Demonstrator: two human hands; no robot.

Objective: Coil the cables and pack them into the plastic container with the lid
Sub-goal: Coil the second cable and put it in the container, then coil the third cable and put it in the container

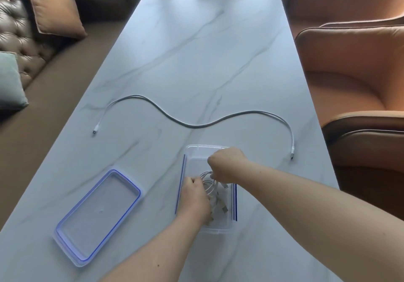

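A clear plastic container (227, 225) with blue side clips stands on the marble table near me. Inside it lies a coiled white cable (208, 186) with its plugs showing. My right hand (227, 164) reaches in from above and pinches the top of the coil. My left hand (195, 198) is inside the container's left half, fingers pressed against the coil. The clear lid (98, 216) with a blue seal lies flat to the left of the container. A long grey cable (194, 124) with white ends lies uncoiled in a wave behind the container.
The white marble table (196, 52) stretches away from me. An orange armchair (354, 80) stands along its right edge. A brown tufted sofa (24, 48) with cushions lies along the left.
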